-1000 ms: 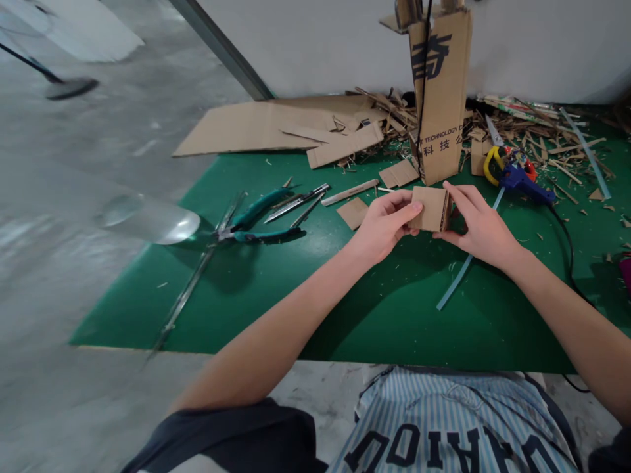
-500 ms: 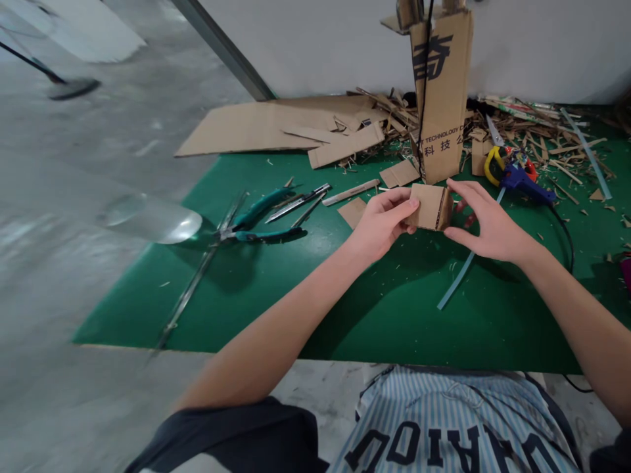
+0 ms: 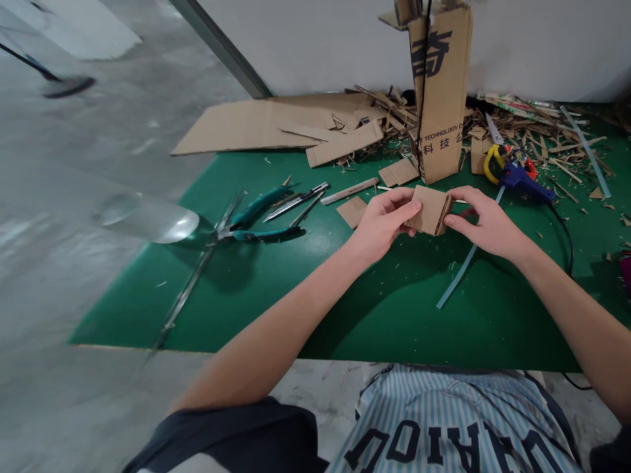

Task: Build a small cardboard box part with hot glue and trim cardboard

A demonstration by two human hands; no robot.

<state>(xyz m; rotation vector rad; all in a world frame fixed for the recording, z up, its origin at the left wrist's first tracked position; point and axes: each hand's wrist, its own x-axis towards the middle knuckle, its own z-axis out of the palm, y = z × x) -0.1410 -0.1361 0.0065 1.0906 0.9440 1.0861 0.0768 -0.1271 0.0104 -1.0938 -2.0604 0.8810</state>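
A small folded cardboard piece [image 3: 430, 209] is held above the green table between my two hands. My left hand [image 3: 389, 220] grips its left side, thumb on the near face and fingers behind. At its right edge, my right hand [image 3: 480, 217] pinches it with the thumb in front and the forefinger at the top corner. The corrugated edge shows on the right side; the far side is hidden. Just behind stands a tall printed cardboard column [image 3: 446, 98]. A blue glue gun [image 3: 525, 182] with a pale glue stick [image 3: 458, 272] lies beyond my right hand.
Teal-handled pliers [image 3: 261, 217], a utility knife [image 3: 298, 200] and a clear cup-like object [image 3: 148, 217] are on the left. Flat cardboard [image 3: 246, 125] and a heap of scraps [image 3: 552, 138] line the back. Scissors [image 3: 494, 157] lie beside the glue gun.
The cardboard piece has tilted slightly, its right side turned. My right hand's fingers have closed in from a looser hold onto its right edge. My left hand keeps its grip.
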